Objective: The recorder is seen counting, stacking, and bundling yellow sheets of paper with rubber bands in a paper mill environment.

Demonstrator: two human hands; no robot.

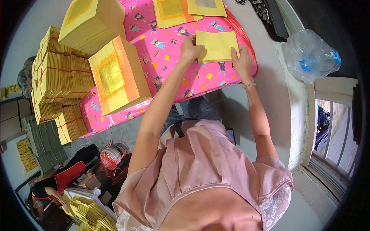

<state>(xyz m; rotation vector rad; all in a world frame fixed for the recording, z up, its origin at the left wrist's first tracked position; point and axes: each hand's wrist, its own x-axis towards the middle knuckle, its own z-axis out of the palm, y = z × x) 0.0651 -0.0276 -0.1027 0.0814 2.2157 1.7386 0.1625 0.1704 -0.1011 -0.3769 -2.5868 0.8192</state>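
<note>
A small stack of yellow paper sheets (216,47) lies on the pink patterned tablecloth (160,63). My left hand (190,49) grips its left edge, with the thumb on top and the fingers partly hidden behind the edge. At the right edge, my right hand (242,64) pinches the lower right part of the same stack, thumb over the paper. A beaded bracelet (249,85) circles my right wrist. Just beyond the stack lie yellow sheets with an orange border and gold patch (172,11), and a sheet with a silvery patch (206,4).
Tall stacks of gold-patched paper (111,79) and red-tied yellow bundles (58,77) stand at the table's left. Red plastic strands (241,29) run along the right edge. A clear plastic bag (310,56) sits farther right. At lower left, another person (58,184) is beside more yellow bundles (86,213).
</note>
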